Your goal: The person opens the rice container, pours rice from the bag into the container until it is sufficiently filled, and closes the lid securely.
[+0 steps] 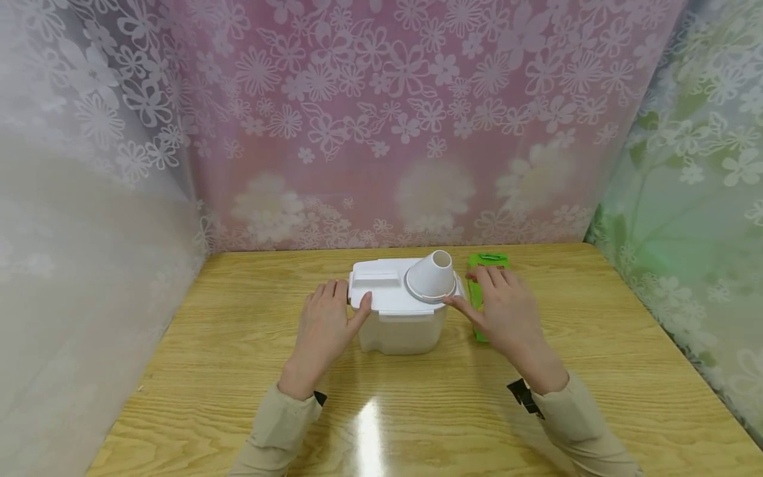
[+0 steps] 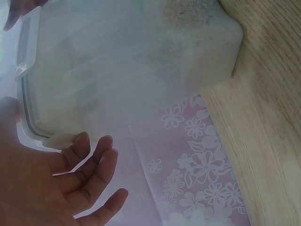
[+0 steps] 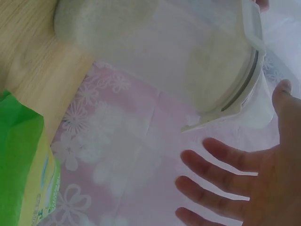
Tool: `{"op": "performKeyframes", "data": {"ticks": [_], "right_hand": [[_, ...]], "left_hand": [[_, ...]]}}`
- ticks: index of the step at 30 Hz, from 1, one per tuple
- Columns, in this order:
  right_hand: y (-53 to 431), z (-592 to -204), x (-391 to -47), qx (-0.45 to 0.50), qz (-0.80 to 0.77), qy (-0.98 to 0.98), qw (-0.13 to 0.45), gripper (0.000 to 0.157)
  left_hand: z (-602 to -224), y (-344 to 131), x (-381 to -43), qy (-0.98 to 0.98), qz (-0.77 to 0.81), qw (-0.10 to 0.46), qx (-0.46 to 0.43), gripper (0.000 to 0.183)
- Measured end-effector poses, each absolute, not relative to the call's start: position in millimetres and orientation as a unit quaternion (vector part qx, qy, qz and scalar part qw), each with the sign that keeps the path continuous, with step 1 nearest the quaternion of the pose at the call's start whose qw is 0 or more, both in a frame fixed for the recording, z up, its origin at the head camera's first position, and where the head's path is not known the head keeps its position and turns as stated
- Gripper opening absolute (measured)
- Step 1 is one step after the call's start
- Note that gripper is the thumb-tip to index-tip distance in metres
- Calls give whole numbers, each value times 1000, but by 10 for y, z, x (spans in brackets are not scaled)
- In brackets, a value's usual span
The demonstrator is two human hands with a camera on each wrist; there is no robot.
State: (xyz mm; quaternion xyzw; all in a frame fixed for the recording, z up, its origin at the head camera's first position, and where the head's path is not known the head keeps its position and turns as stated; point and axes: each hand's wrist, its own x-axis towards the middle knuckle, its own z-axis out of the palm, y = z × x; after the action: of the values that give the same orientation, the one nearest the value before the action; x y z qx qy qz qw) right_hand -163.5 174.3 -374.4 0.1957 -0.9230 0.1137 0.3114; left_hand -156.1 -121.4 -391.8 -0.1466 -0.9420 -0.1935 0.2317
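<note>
A clear storage container [image 1: 401,334] with pale grains in its bottom stands upright under a white lid [image 1: 390,298]. On the lid's right half sits a white cone-shaped spout cap [image 1: 434,275]. My left hand [image 1: 324,324] grips the lid's left end, thumb at its front corner and bent fingers at the side clip [image 2: 61,140]. My right hand [image 1: 507,308] is at the other end, thumb by the lid's edge below the cap. Its fingers [image 3: 216,172] are spread and apart from the right side clip [image 3: 211,117], which sticks outward.
A green packet [image 1: 481,331] lies right of the container, partly behind my right hand. The wooden table [image 1: 238,371] reaches back to a pink flowered curtain [image 1: 381,132], with more curtains on both sides.
</note>
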Motion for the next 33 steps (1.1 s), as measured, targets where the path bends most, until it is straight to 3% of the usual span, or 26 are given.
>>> {"op": "performKeyframes", "data": {"ticks": [6, 10, 22, 33], "right_hand": [[1697, -3825, -1624, 213, 56, -928, 302, 75], [1650, -3867, -1643, 216, 82, -931, 282, 76], [1637, -3883, -1650, 218, 120, -935, 254, 53], [1622, -3859, -1651, 216, 121, -938, 243, 55]], "left_hand": [[-3915, -1209, -1569, -942, -199, 225, -150, 44], [-3916, -1214, -1580, -940, -212, 218, -153, 44], [-3907, -1225, -1594, -942, -213, 210, -154, 49], [-3906, -1222, -1590, -942, -216, 207, -150, 49]]}}
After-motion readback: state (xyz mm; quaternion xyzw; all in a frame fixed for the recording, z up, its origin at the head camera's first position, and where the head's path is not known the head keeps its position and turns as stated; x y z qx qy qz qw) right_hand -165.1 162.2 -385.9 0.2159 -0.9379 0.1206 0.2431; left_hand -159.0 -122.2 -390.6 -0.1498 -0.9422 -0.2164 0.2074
